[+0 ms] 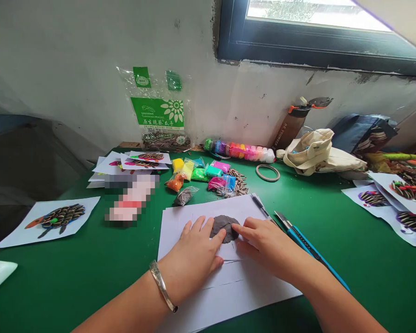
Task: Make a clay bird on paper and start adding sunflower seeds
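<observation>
A flat grey lump of clay lies on a white sheet of paper on the green table. My left hand, with a silver bangle on the wrist, rests on the paper with its fingertips pressed against the clay's left and near edge. My right hand presses its fingertips on the clay's right edge. Neither hand grips anything.
Two blue-handled craft knives lie right of the paper. Small bags of coloured clay, loose sunflower seeds, a tape ring, a cloth bag and a bottle stand behind. Finished seed pictures lie on sheets left and right.
</observation>
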A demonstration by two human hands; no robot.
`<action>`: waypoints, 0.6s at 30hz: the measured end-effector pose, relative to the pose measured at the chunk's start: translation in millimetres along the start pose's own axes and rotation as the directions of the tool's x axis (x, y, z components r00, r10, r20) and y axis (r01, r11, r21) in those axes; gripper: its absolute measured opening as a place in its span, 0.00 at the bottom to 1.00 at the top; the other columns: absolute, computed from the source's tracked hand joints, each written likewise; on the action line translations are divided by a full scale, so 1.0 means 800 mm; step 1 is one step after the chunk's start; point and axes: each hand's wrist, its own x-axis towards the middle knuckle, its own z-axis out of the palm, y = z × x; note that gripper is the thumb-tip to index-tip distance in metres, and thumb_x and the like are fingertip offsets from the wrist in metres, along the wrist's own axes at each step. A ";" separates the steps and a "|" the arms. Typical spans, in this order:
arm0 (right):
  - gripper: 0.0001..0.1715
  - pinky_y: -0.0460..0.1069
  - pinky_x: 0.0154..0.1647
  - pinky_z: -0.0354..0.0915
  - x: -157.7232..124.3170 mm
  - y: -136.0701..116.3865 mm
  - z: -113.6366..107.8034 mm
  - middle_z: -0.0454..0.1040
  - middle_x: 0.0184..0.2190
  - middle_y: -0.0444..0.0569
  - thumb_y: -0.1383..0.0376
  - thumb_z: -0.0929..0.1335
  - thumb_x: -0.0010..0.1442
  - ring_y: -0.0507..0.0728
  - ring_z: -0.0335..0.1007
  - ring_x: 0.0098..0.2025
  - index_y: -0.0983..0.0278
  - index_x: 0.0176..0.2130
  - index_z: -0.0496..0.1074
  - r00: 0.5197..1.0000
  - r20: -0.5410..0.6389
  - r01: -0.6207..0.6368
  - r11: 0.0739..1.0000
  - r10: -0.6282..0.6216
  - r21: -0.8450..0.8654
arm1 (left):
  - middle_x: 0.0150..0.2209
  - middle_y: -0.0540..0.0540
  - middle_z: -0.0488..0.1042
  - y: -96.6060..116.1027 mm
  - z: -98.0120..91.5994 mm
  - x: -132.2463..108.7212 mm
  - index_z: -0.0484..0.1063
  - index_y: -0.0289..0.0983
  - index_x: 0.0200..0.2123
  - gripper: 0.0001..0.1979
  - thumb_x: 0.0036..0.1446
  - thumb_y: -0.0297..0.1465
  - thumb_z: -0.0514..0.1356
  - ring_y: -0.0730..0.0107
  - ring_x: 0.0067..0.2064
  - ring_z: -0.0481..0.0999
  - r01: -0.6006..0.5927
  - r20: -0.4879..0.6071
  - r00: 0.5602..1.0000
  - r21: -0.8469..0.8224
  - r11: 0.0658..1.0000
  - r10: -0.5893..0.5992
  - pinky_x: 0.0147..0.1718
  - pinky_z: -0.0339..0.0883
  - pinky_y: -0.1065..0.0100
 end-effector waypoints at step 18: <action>0.18 0.49 0.35 0.57 -0.006 -0.008 -0.007 0.72 0.36 0.49 0.69 0.65 0.63 0.56 0.69 0.37 0.60 0.52 0.72 0.997 0.082 0.018 0.994 -0.009 -0.105 | 0.61 0.33 0.62 -0.001 0.000 0.001 0.63 0.41 0.61 0.27 0.59 0.35 0.61 0.39 0.63 0.59 0.003 0.028 1.000 -0.014 1.000 -0.003 0.57 0.58 0.40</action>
